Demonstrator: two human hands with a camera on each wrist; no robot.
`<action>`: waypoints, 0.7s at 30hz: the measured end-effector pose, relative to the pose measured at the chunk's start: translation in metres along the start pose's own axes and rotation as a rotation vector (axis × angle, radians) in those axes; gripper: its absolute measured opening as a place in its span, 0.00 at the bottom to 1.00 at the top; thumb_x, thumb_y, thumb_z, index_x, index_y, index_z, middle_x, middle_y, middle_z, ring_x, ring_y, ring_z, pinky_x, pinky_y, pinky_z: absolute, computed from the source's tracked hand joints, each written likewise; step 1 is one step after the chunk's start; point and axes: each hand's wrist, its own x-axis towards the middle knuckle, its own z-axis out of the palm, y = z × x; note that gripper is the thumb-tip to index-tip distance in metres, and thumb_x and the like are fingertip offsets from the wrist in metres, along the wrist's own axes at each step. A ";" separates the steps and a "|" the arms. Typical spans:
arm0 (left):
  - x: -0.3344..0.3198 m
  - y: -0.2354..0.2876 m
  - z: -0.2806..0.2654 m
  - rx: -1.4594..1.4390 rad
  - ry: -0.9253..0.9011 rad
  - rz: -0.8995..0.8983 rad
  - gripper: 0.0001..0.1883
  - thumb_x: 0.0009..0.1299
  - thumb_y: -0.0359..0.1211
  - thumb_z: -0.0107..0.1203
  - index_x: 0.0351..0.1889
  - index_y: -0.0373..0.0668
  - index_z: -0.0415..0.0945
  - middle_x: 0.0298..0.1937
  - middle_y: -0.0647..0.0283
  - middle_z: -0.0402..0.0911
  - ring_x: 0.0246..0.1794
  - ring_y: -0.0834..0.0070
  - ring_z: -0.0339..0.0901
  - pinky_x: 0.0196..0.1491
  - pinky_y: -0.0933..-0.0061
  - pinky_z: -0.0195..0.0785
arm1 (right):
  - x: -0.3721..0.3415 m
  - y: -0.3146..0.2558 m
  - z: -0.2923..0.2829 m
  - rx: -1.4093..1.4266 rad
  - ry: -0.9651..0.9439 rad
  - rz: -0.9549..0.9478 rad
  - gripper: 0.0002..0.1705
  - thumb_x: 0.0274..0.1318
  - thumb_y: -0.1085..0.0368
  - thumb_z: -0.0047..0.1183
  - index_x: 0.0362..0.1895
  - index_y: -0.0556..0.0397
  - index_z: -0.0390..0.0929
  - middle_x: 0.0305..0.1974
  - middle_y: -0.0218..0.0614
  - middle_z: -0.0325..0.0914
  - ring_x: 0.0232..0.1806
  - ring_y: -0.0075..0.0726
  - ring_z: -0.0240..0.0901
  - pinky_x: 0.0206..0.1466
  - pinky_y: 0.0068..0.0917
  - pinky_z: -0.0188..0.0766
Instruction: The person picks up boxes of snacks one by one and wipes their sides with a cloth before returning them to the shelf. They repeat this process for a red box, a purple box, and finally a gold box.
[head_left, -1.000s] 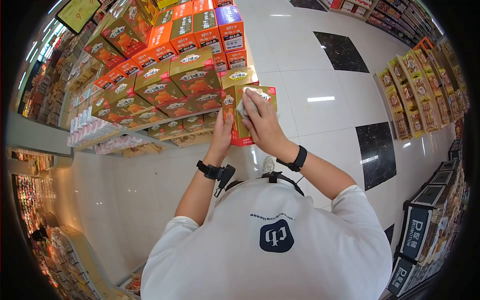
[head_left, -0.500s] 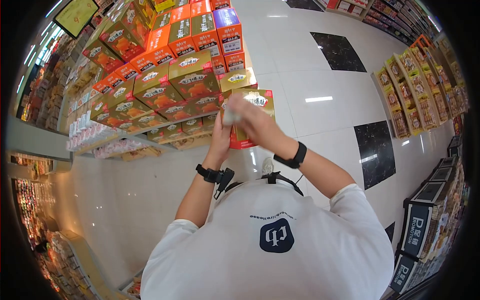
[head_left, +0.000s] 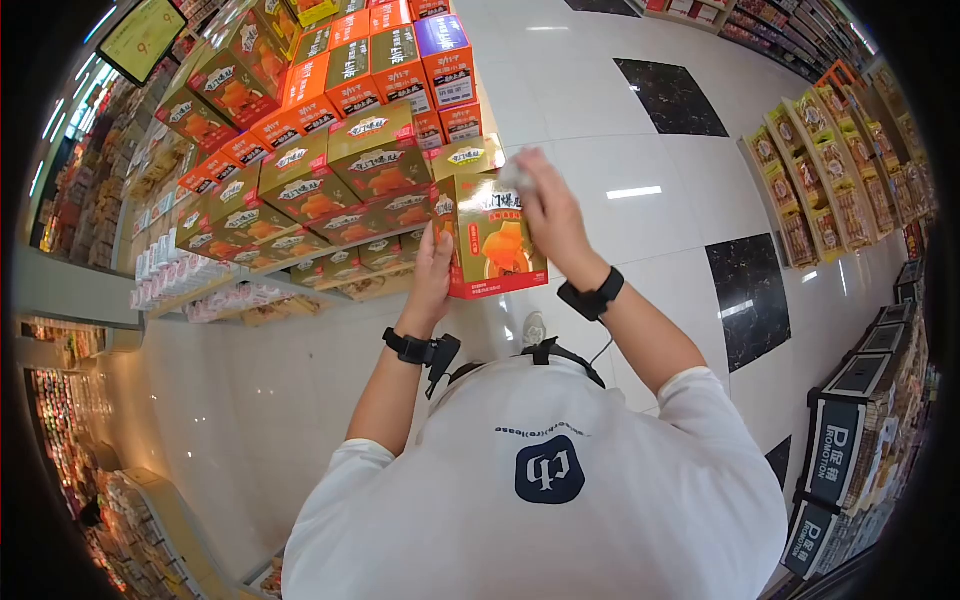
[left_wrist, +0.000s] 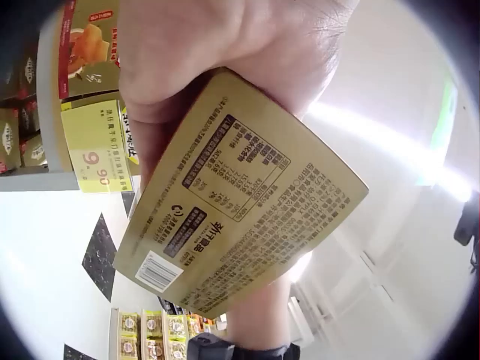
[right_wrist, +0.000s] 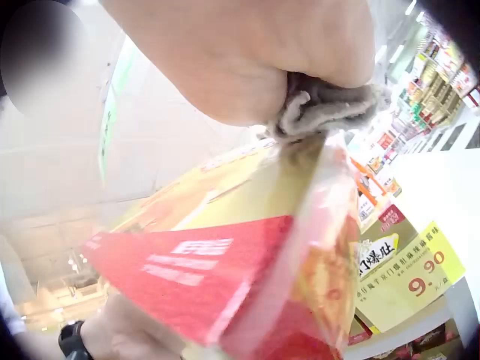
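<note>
My left hand [head_left: 431, 272] grips a gold and red snack box [head_left: 502, 248] by its left side. In the left wrist view, the fingers wrap one edge of the box [left_wrist: 247, 202], and a panel of small print with a barcode faces the camera. A folded grey cloth [right_wrist: 334, 114] is bunched in the curled fingers of my right hand [head_left: 562, 222]. That hand stands at the box's upper right edge, blurred in the head view. From the right wrist, the cloth shows right at the top of the box, over its corner edge.
Stacked gold boxes [head_left: 375, 150] and orange boxes [head_left: 350, 80] fill the display shelf at left. A yellow price tag [right_wrist: 409, 277] hangs on the shelf front. A rack of packets [head_left: 830, 180] stands to the right, with promotion stands [head_left: 835, 455] nearer me. Tiled floor [head_left: 640, 260] lies between.
My right hand and the cloth have swept from the box's left edge across to its upper right edge, uncovering the front picture. My left hand keeps hold of the box, which has turned slightly.
</note>
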 end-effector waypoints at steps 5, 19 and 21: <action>0.004 0.005 0.013 0.033 0.018 0.012 0.34 0.83 0.47 0.47 0.79 0.44 0.48 0.68 0.63 0.70 0.67 0.77 0.70 0.66 0.70 0.69 | -0.017 -0.053 0.016 0.002 -0.006 -0.043 0.29 0.58 0.80 0.52 0.65 0.53 0.73 0.67 0.51 0.71 0.69 0.59 0.68 0.66 0.40 0.73; 0.014 0.004 0.016 -0.014 0.138 -0.025 0.27 0.83 0.48 0.46 0.72 0.43 0.57 0.63 0.61 0.75 0.60 0.75 0.77 0.59 0.69 0.76 | -0.025 -0.047 -0.001 0.064 -0.260 -0.182 0.36 0.51 0.82 0.58 0.66 0.49 0.73 0.69 0.47 0.69 0.70 0.55 0.67 0.69 0.41 0.71; 0.018 0.002 0.019 -0.013 0.109 0.063 0.25 0.84 0.50 0.43 0.69 0.44 0.59 0.58 0.64 0.76 0.57 0.77 0.77 0.56 0.70 0.76 | -0.025 -0.024 -0.004 0.048 -0.201 0.010 0.35 0.52 0.82 0.58 0.66 0.49 0.73 0.69 0.47 0.70 0.69 0.55 0.69 0.70 0.40 0.71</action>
